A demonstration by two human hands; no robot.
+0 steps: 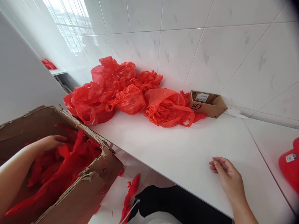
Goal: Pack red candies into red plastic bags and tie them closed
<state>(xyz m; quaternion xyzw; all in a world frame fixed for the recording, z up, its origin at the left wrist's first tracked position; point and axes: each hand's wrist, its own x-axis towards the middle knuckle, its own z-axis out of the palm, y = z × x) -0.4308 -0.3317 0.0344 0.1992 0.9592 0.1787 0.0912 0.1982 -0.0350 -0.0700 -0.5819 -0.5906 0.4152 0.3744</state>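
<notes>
My left hand [50,142] reaches into a torn cardboard box [93,183] at the lower left, which is full of red plastic bags [58,168]. Its fingers lie among the red plastic; whether they grip any of it is hidden. My right hand [225,175] rests on the white counter [177,146] at the lower right, fingers loosely curled, with nothing in it. A heap of filled red plastic bags [121,90] lies against the tiled wall at the back of the counter.
A small brown cardboard box [206,104] with a printed label lies on its side to the right of the heap. A red object [291,165] with a sticker sits at the right edge. Red scraps [130,194] lie on the floor below the counter's edge.
</notes>
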